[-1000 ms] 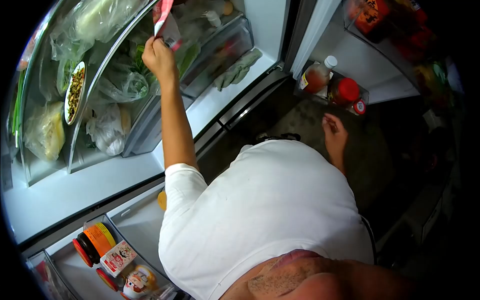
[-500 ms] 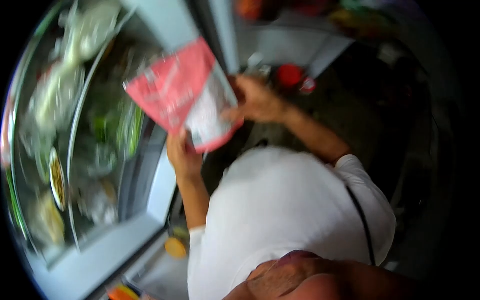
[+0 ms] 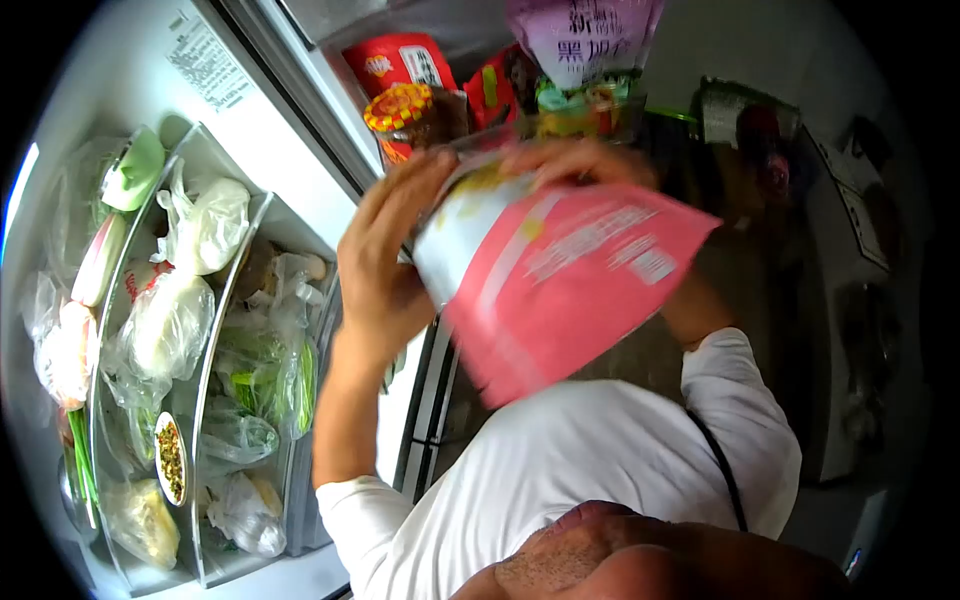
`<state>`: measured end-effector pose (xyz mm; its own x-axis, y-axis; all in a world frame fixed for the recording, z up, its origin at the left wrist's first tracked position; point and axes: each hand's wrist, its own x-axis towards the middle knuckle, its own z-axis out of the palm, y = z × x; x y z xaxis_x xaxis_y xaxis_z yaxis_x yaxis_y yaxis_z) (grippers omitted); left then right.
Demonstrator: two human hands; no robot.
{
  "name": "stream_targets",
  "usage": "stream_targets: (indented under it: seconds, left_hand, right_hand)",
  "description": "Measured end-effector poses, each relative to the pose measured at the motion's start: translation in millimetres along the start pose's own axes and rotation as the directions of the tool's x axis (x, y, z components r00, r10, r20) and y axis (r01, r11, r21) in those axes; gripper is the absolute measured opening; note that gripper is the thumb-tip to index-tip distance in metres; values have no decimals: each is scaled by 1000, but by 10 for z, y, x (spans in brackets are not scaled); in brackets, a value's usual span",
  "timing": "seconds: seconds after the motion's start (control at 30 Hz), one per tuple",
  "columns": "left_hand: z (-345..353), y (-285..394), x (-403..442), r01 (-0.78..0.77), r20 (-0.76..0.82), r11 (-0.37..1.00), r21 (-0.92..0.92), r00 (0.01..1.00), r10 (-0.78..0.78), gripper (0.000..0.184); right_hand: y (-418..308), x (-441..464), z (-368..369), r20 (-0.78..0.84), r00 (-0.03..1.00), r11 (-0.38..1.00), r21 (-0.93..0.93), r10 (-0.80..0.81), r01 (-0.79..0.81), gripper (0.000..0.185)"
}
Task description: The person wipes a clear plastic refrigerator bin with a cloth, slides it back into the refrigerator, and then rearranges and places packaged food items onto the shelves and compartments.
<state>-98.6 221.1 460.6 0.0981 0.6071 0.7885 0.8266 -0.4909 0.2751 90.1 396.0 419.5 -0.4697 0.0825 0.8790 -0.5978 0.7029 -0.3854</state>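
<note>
A pink and white pouch is held in front of my chest, tilted, its pink end towards my body and its white end away. My left hand grips its left edge by the white part, thumb and fingers around it. At the far edge my right hand has its fingers bent over the pouch; they are slightly blurred. Just beyond the hands are a jar with a red and yellow lid and a red packet in a door shelf.
On the left, fridge shelves hold several bagged vegetables, a white bagged bundle and a small dish of chopped food. A purple pouch stands in the door shelf. A dark-lidded container sits at the right.
The pouch has swung round, its pink end now towards my body and lower right. My hands have moved with it, nearer the door shelf. The view has shifted, showing the door's jars and packets.
</note>
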Motion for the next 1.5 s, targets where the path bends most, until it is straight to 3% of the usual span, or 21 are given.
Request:
stream_targets:
  seconds: [0.1, 0.2, 0.3, 0.37, 0.5, 0.7, 0.77, 0.83, 0.9, 0.97, 1.0, 1.03, 1.1, 1.13, 1.17, 1.23, 1.27, 1.3, 1.37, 1.4, 1.5]
  left_hand:
    - [-66, -118, 578, -254, 44, 941, 224, 967, 251, 82]
    - [-23, -352, 945, -343, 66, 851, 397, 936, 346, 76]
    - [56, -707, 1116, -303, 46, 813, 496, 945, 324, 59]
    - [48, -688, 1170, -285, 8, 811, 511, 945, 328, 48]
    - [-71, -625, 1031, -266, 49, 814, 517, 958, 282, 40]
    - [-103, -706, 725, -113, -112, 923, 367, 980, 164, 45]
    - [-72, -661, 690, 80, -125, 989, 126, 990, -64, 28]
    - [-40, -524, 658, 113, -148, 934, 340, 987, -65, 28]
    - [-33, -559, 644, 130, -145, 943, 305, 985, -89, 29]
    - [-32, -575, 639, 71, -147, 922, 381, 989, -16, 29]
    - [-21, -648, 632, 56, -149, 923, 381, 989, 2, 29]
    - [-12, -613, 635, 72, -155, 913, 401, 988, -10, 29]
    - [-3, -632, 632, 62, -146, 910, 409, 989, -1, 28]
    - [7, -636, 637, 49, -155, 901, 432, 988, 21, 28]
    - [6, -633, 646, 51, -149, 902, 429, 989, 15, 28]
    - [-7, -632, 657, 27, -134, 876, 481, 990, 43, 28]
    - [-11, -650, 657, 23, -130, 888, 459, 991, 41, 28]
    - [-15, -641, 657, 22, -126, 888, 460, 991, 40, 28]
    - [-8, -603, 662, 33, -129, 867, 498, 991, 37, 28]
    - [-13, -627, 672, 32, -133, 865, 501, 990, 41, 28]
    - [-22, -664, 655, 1, -129, 852, 524, 989, 78, 29]
  right_hand:
    - [7, 222, -394, -139, 970, 973, -145, -200, 180, 35]
    - [16, 448, -607, -139, 947, 911, -345, -288, 227, 34]
    - [91, 617, -719, -77, 869, 647, -700, -488, 302, 28]
    - [49, 714, -710, 179, 786, 254, -884, -592, 392, 23]
    - [152, 805, -700, 235, 817, 151, -920, -526, 361, 23]
    - [466, 1067, -498, 158, 843, 344, -862, -515, 372, 26]
    - [659, 1210, -482, 124, 940, 528, -800, -317, 283, 23]
    - [930, 1359, -519, 64, 992, 611, -783, -107, 116, 27]
    - [819, 1497, -543, 52, 989, 592, -805, 139, -41, 35]
    - [840, 1553, -582, -18, 860, 657, -637, 509, -402, 34]
    - [1187, 1587, -775, 113, 919, 628, -761, 377, -164, 33]
    - [795, 1616, -658, 144, 839, 764, -515, 525, -389, 35]
    - [851, 1675, -757, 231, 651, 513, -811, 723, -281, 30]
    - [1211, 1587, -869, 289, 829, 610, -788, 479, -78, 27]
    - [1159, 1578, -922, 287, 826, 611, -787, 485, -85, 27]
    - [1058, 1648, -1060, 160, 575, 501, -705, 802, -502, 30]
    - [1240, 1678, -1132, 263, 806, 514, -856, 531, -59, 32]
    - [1260, 1601, -1129, 261, 806, 516, -854, 530, -63, 32]
    - [1233, 1416, -1198, 71, 984, 444, -896, 163, -9, 30]
    - [1076, 1391, -1259, 48, 841, 225, -970, 539, -89, 27]
    - [1094, 1157, -1696, 133, 958, 419, -908, 253, 16, 23]
